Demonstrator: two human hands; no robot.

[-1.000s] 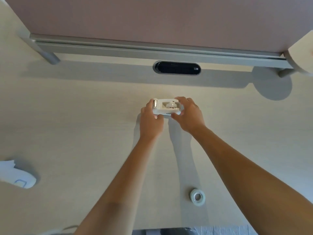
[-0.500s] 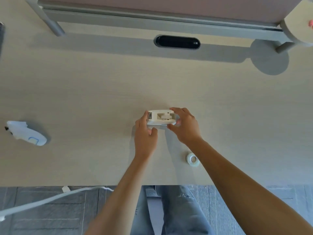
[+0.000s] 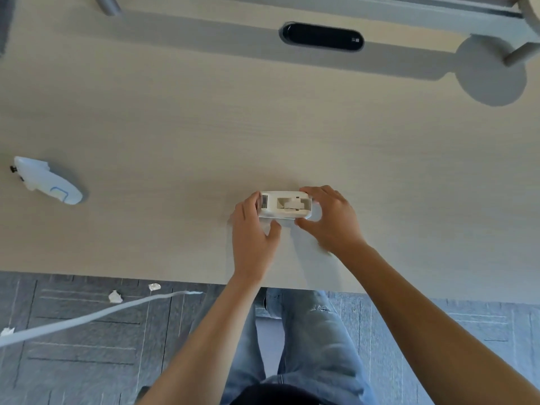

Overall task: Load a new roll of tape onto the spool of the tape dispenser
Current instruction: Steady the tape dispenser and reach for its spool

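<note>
On tabletop, near its front edge, we hold tape dispenser w/ both hands. Left hand grip clasps cutter end; right hand grip clasps rear end.

White handheld device, perhaps a controller, lies on desk.

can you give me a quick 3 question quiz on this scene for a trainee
1. True or false: a tape roll sits on the spool of the tape dispenser.
2. Which hand grips the dispenser's cutter end? A left hand B right hand
3. Fill in: the white handheld device lies on the desk to the person's ____.

Key: 1 false; 2 A; 3 left.
</note>
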